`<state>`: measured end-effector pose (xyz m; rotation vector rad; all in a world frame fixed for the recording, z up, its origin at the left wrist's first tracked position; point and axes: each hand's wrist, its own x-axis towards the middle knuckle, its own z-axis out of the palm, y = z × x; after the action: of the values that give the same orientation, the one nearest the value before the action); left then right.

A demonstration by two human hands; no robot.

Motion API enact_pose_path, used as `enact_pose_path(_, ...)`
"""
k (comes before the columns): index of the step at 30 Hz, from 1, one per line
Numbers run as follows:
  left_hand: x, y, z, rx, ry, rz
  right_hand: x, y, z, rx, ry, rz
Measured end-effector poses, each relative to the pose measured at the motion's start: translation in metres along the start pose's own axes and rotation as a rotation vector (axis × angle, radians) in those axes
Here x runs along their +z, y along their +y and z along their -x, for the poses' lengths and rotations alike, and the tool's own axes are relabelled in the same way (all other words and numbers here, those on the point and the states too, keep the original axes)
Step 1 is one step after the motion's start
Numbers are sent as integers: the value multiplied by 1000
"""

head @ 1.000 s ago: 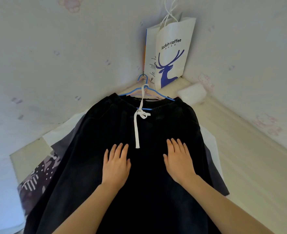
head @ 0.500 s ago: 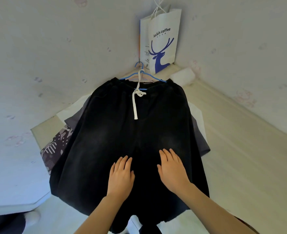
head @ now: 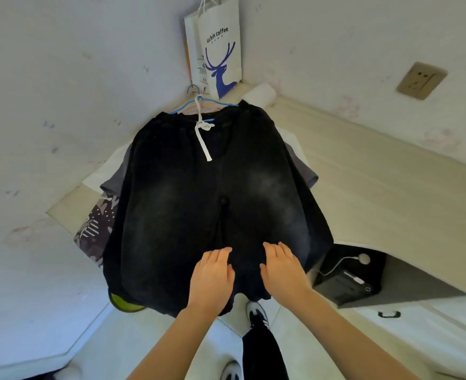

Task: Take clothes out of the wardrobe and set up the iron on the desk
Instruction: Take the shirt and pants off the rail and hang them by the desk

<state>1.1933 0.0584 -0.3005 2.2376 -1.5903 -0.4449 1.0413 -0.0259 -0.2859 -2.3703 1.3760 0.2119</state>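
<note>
Black shorts [head: 188, 204] with a white drawstring [head: 203, 138] lie spread on the pale desk [head: 363, 182], waistband at the far corner on a blue hanger [head: 198, 104]. Their leg hems hang over the desk's front edge. My left hand [head: 212, 275] and my right hand [head: 281, 270] press flat on the lower legs, fingers straight, side by side near the hems. Under the shorts lie a grey garment [head: 303, 171] and a patterned one [head: 97, 231]. No iron is in view.
A white paper bag with a blue deer [head: 220, 50] stands in the far corner beside a white roll [head: 262, 93]. A wall socket [head: 421, 80] sits at right. Below the desk an open shelf holds a black device with a white cable [head: 347, 278]. My shoes [head: 256, 314] show on the floor.
Both hands have slid down the shorts from below the drawstring to the leg hems. The view has pulled back, showing the desk's front edge, shelf and floor.
</note>
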Motion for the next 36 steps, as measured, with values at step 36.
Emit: enact_pose_path(36,124,256,326,952,-344,-88,96,133,521,806,243,-263)
